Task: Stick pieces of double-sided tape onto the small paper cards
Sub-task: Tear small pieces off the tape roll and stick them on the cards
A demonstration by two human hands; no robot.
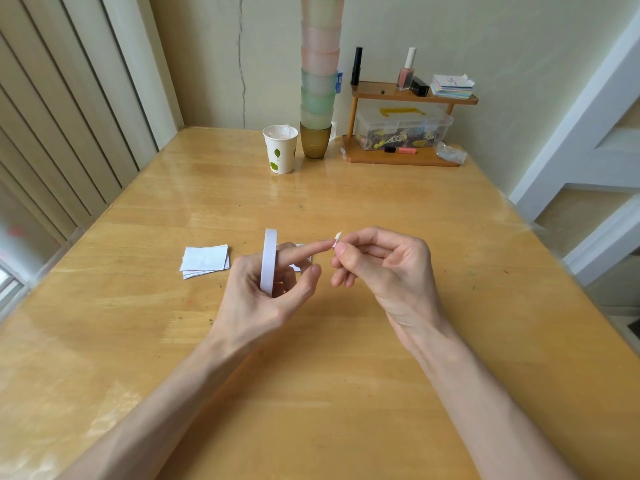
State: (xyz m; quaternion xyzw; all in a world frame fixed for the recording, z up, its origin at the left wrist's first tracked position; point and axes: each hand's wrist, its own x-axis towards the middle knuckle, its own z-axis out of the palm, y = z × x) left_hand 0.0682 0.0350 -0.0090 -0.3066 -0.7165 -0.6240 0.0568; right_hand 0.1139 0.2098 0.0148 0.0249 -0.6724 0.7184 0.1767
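The left hand holds the tape roll upright and edge-on above the middle of the table. The fingers are curled at the roll, while the index finger extends to the right, past the roll. Whether any finger passes through the roll's opening cannot be determined.

The right hand pinches a small tape piece between thumb and index finger. The remaining fingers are curled beneath. The tape piece stands raised above the table and touches the tip of the left index finger.

The card stack lies flat on the table, left of the left hand and toward the left edge. The cards are slightly fanned. A single card lies on the table behind the left fingers and is mostly hidden by them.

Along the far edge stand the following items:
- a paper cup printed with green leaves;
- a cup tower just beside the paper cup, rising out of view;
- a wooden rack toward the far right corner, with a clear plastic box on its lower level.
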